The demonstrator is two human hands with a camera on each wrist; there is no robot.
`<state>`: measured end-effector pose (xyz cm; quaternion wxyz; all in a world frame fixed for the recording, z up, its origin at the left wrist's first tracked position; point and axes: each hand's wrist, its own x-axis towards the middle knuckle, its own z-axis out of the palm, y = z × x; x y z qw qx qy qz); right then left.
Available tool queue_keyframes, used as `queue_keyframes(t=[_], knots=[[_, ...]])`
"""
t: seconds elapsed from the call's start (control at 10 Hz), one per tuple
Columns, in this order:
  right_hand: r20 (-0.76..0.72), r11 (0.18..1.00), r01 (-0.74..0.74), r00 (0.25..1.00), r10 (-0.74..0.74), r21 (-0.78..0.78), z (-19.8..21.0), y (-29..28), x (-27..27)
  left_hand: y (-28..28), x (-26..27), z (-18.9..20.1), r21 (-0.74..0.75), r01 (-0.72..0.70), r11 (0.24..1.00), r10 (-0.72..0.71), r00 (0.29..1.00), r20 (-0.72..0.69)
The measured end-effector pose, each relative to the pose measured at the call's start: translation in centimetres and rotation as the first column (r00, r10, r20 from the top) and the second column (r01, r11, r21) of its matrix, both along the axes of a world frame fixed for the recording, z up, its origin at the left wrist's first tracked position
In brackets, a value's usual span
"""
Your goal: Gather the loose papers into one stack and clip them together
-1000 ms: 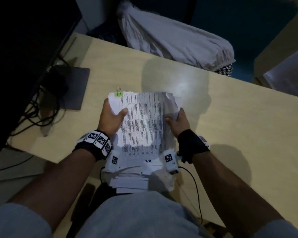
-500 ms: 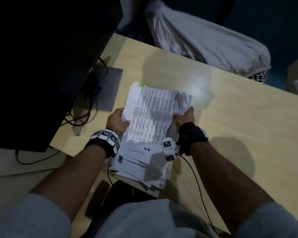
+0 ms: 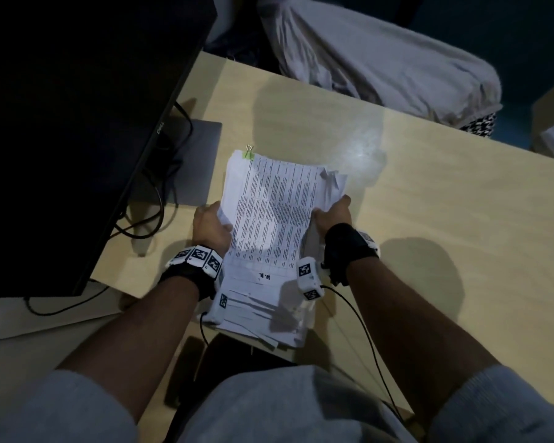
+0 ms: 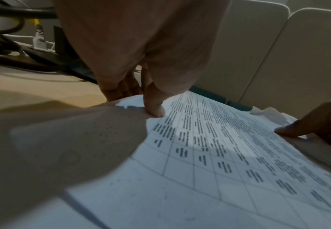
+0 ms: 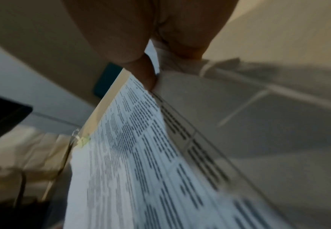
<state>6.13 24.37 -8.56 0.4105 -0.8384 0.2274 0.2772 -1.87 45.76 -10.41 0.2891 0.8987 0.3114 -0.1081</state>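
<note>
A thick stack of printed papers (image 3: 272, 215) lies tilted over the near edge of the wooden desk (image 3: 445, 225), its lower sheets fanned out unevenly toward my lap. A green binder clip (image 3: 249, 153) sits on the stack's far left corner, seen also as the clip (image 5: 82, 140) in the right wrist view. My left hand (image 3: 210, 227) grips the stack's left edge, thumb (image 4: 153, 106) pressed on the top sheet (image 4: 219, 155). My right hand (image 3: 333, 215) grips the right edge, its thumb (image 5: 148, 74) on top of the papers (image 5: 137, 162).
A dark monitor (image 3: 77, 123) stands at the left, with its grey base (image 3: 189, 161) and black cables (image 3: 147, 219) close to the stack. A cloth-covered bundle (image 3: 381, 59) lies beyond the desk's far edge. Bare desk stretches to the right.
The stack has slid left and turned slightly clockwise on the desk, both hands keeping their hold on its sides. The head view shifted, bringing the monitor more into view.
</note>
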Motion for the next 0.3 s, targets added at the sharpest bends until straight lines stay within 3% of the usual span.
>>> queue_keyframes(t=[0.1, 0.2, 0.3], knots=[[0.037, 0.996, -0.054, 0.998, 0.057, -0.065, -0.3, 0.9, -0.3, -0.3, 0.1, -0.5, -0.008, -0.028, 1.000, 0.028, 1.000, -0.002], [0.035, 0.950, -0.181, 0.980, 0.196, -0.253, -0.1, 1.1, -0.4, -0.6, -0.1, 0.1, -0.001, 0.006, 1.000, -0.005, 0.999, 0.036], [0.031, 0.947, -0.173, 0.982, 0.188, -0.270, 0.1, -0.1, -0.4, -0.3, -0.3, 0.3, 0.092, 0.020, 0.996, -0.029, 0.994, 0.104]])
